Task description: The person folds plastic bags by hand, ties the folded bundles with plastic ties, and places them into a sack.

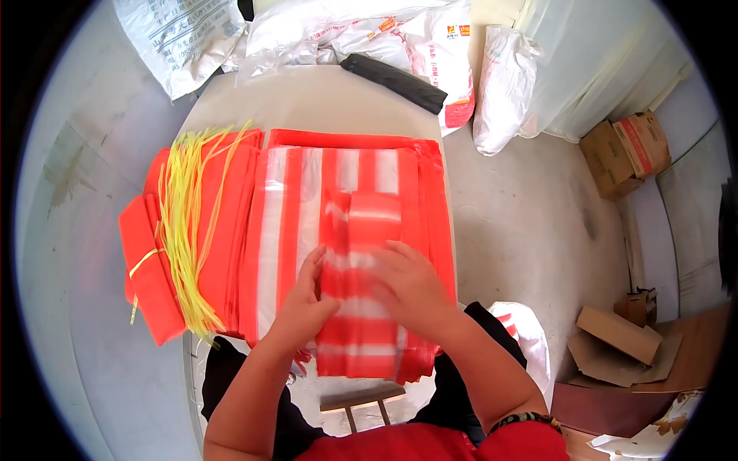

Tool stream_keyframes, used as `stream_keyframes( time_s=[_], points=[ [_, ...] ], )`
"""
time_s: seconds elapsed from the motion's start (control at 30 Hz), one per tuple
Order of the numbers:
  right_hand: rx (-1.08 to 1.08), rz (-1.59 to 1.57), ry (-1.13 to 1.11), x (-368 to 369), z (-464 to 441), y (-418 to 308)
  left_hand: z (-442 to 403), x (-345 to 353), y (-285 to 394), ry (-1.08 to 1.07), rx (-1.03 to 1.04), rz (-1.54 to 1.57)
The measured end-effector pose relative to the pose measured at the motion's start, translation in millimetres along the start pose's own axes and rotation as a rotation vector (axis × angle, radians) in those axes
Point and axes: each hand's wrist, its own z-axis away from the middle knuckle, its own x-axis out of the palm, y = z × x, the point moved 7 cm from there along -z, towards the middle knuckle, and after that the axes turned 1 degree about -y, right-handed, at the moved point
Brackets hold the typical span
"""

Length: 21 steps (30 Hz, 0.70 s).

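One camera, on the head of the person (400, 447), looks forward and down at the worktop (304, 100) from close above.

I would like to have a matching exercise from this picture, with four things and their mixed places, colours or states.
1. Thin strips
2. Folded bundle
3. Long roll
4. Uppermost striped plastic

A. Black, on the table
B. Between left hand and right hand
C. Yellow
D. Red, tied around

Pairs: 1-C, 2-D, 3-A, 4-B
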Motion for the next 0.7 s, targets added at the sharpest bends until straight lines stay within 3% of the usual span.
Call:
stream_keyframes(
  time_s=[0.07,0.17,0.27,0.47,0.57,0.7],
  points=[
    [-0.039,0.070,-0.020,-4,2,6,3,6,3,0.070,0.027,-0.114],
    [-0.170,0.172,-0.112,17,-5,10,1,14,10,-0.001,0.113,-0.131],
    [-0.162,0.224,-0.101,16,-11,7,-3,18,9,-0.027,0.081,-0.087],
    [-0.004,0.176,-0.181,26,-21,22,-3,30,21,0.030,0.099,0.042],
    [0.056,0.148,-0.081,46,-19,24,-10,25,17,0.048,0.138,0.100],
    [0.084,0.140,-0.103,50,-12,5,-15,14,19,0.081,0.114,0.141]
  ],
)
